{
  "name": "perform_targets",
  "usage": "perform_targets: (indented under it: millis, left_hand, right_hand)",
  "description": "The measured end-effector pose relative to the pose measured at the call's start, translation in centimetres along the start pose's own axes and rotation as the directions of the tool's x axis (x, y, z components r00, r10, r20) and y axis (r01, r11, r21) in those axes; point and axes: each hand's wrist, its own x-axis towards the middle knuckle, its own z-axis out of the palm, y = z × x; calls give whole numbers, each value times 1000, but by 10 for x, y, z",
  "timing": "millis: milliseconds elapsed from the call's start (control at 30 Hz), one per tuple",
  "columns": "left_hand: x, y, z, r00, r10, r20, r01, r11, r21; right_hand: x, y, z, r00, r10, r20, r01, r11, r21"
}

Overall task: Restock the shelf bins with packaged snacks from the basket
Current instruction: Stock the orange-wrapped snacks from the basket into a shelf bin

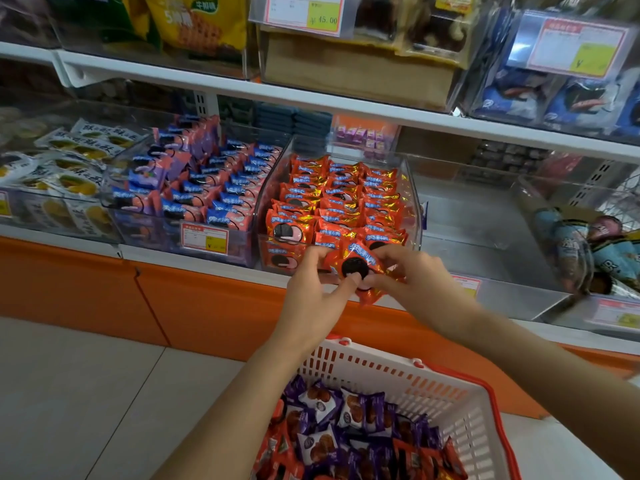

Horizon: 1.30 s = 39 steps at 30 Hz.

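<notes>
The white basket (381, 370) holds many purple and red snack packets (346, 427), so I judge much restocking remains. Above it, the left hand (311, 289) and right hand (415, 275) together pinch one red cookie packet (360, 259) at the front of the nearly full clear bin (414, 202).

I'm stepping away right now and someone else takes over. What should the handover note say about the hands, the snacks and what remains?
The left hand pinches the red packet with thumb and fingers; the right hand grips its other side.
It is held at the front of the red bin, not yet in.
Done: that bin looks nearly full, in rows.
Left: set this one in, then shelve the purple and red packets lying in the basket.
</notes>
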Motion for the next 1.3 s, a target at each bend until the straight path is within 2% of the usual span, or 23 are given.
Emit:
perform_targets:
  millis: [100,200,300,400,500,600,667,867,1133,1300]
  left_hand:
    - [3,-12,0,994,110,1,-105,949,297]
    - [10,-24,-6,981,180,75,-179,687,704]
    - [18,-27,-3,970,180,166,-235,486,842]
    - [26,-27,5,969,164,184,-235,390,890]
    - [29,-30,9,974,160,162,-212,379,901]
    - [29,-33,11,973,179,142,-205,410,889]
    - [29,-35,12,972,195,131,-206,439,875]
    - [27,-37,13,974,188,123,-198,457,867]
    - [28,-37,14,978,171,121,-187,449,874]
    - [29,-38,14,976,186,112,-185,445,876]
  right_hand:
    - [5,10,-11,996,-7,-92,-13,977,-211]
    - [17,17,-19,982,-56,-181,-11,937,-350]
    - [34,24,-22,978,-81,-192,-21,878,-477]
    - [49,26,-19,982,-131,-137,19,788,-616]
    - [58,24,-12,991,-131,-19,77,691,-719]
    - [67,24,-10,999,-21,49,49,724,-688]
    - [73,26,-11,997,3,83,56,719,-693]
    - [76,32,-6,995,-49,83,94,647,-757]
    - [65,34,-1,998,-52,36,62,677,-733]
    - [51,38,-1,985,-106,133,170,650,-741]
